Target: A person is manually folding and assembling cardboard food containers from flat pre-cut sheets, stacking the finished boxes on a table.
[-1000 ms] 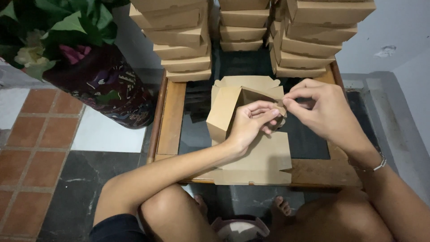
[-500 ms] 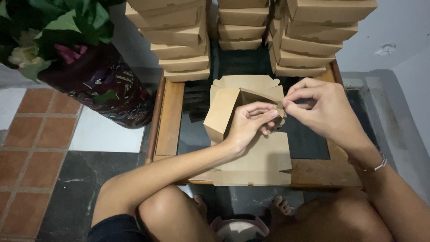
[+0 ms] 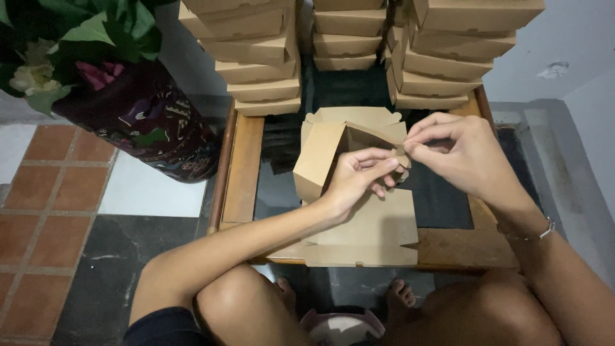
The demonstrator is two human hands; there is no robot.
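Observation:
A brown cardboard box [image 3: 333,160], half folded, lies on a low wooden table [image 3: 243,170] with a dark glass top. Its left wall stands up and its flat lid panel [image 3: 368,234] stretches toward me over the table's near edge. My left hand [image 3: 359,179] pinches a small tab at the box's right corner. My right hand [image 3: 458,154] pinches the same corner from the right, fingertips touching the left hand's. A bracelet sits on my right wrist.
Three stacks of finished brown boxes [image 3: 253,57] [image 3: 349,35] [image 3: 448,54] stand along the table's far side. A dark patterned pot [image 3: 141,122] with green leaves and flowers stands left of the table on a tiled floor. My bare knees and feet are below the table edge.
Both hands stay pinched at the box's right corner, with only small finger movement. The view has shifted slightly.

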